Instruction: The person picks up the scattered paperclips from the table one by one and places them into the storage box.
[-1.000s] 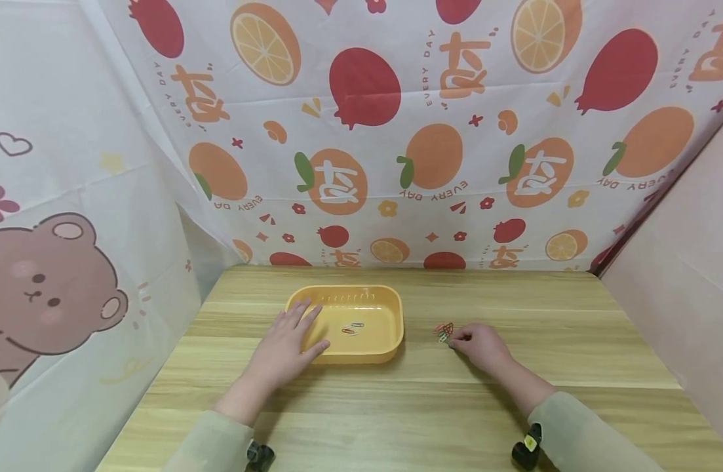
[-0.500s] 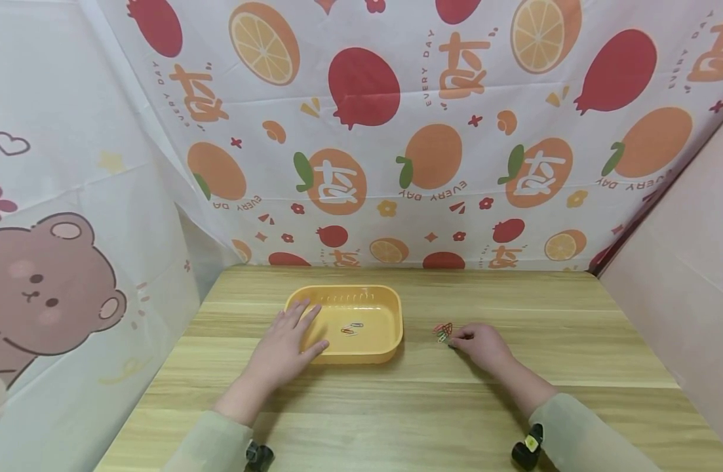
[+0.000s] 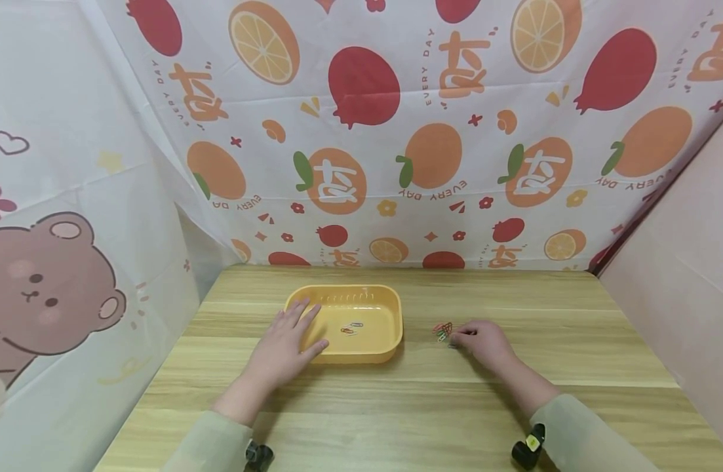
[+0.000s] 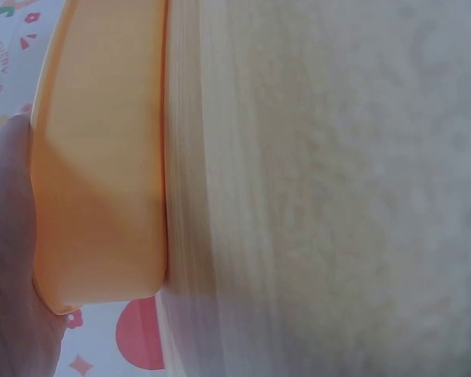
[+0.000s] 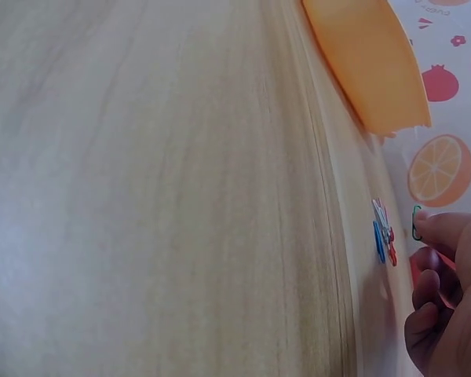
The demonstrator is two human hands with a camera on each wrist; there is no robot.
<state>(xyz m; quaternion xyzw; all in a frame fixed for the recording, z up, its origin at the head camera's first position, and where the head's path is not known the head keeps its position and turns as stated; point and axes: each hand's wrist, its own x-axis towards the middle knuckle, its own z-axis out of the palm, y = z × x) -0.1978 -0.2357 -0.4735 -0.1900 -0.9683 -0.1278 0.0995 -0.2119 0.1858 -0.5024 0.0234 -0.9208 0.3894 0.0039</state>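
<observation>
Right hand [image 3: 482,342]: fingers pinch a green wire paper clip [image 5: 415,223]; I would lift it straight off the pile.
Left hand [image 3: 287,346]: fingers flat, steadying shallow orange plastic tray [image 3: 390,311].

A makeshift tabletop booth: wooden table [image 3: 396,406] walled by fruit-print cloth [image 3: 396,131] and bear-print sheet [image 3: 54,282]

Soft, even, bright light fills the head view, with faint shadows under the yellow tray [image 3: 361,357] and both forearms. Its edges bow with wide-angle distortion. Both wrist views are washed-out and blurred, the wooden table [image 5: 141,196] hazy up close.
</observation>
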